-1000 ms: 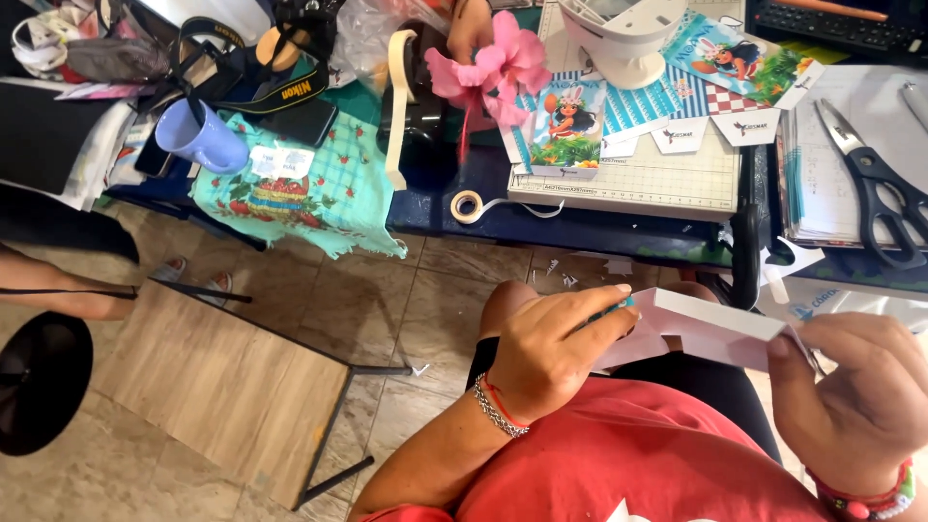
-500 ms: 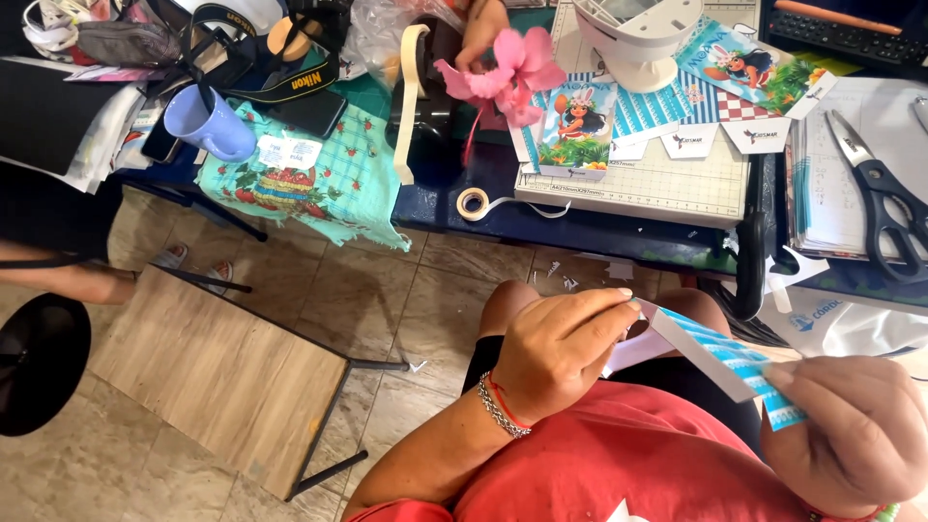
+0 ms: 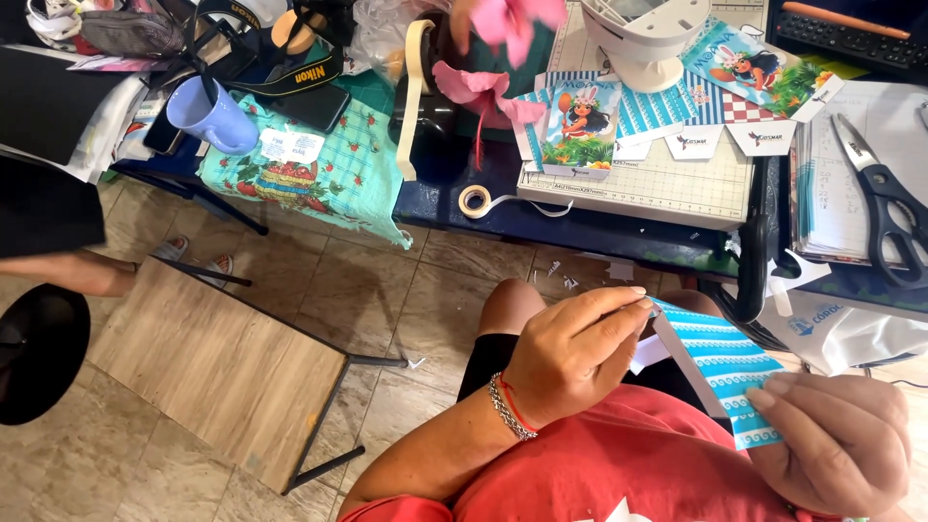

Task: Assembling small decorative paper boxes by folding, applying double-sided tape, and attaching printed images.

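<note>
A folded paper box piece (image 3: pixel 723 365), turquoise with white wave pattern, is held over my lap between both hands. My left hand (image 3: pixel 577 350), with a silver and red bracelet at the wrist, pinches its upper left end. My right hand (image 3: pixel 833 440) grips its lower right end with thumb on top. A white flap of the paper (image 3: pixel 646 353) shows under my left fingers.
A cutting mat (image 3: pixel 667 184) on the dark table carries printed cartoon boxes (image 3: pixel 578 130) and white cutouts. Black scissors (image 3: pixel 884 208) lie on papers at right. A tape roll (image 3: pixel 475 200), pink paper flower (image 3: pixel 483 89), lilac cup (image 3: pixel 208 114), floral cloth (image 3: pixel 319 174), wooden stool (image 3: pixel 217 362) and another person's leg (image 3: pixel 68 273) are nearby.
The paper piece has turned, so its patterned turquoise face shows instead of the white side. Both hands shifted slightly with it; my view moved a little lower.
</note>
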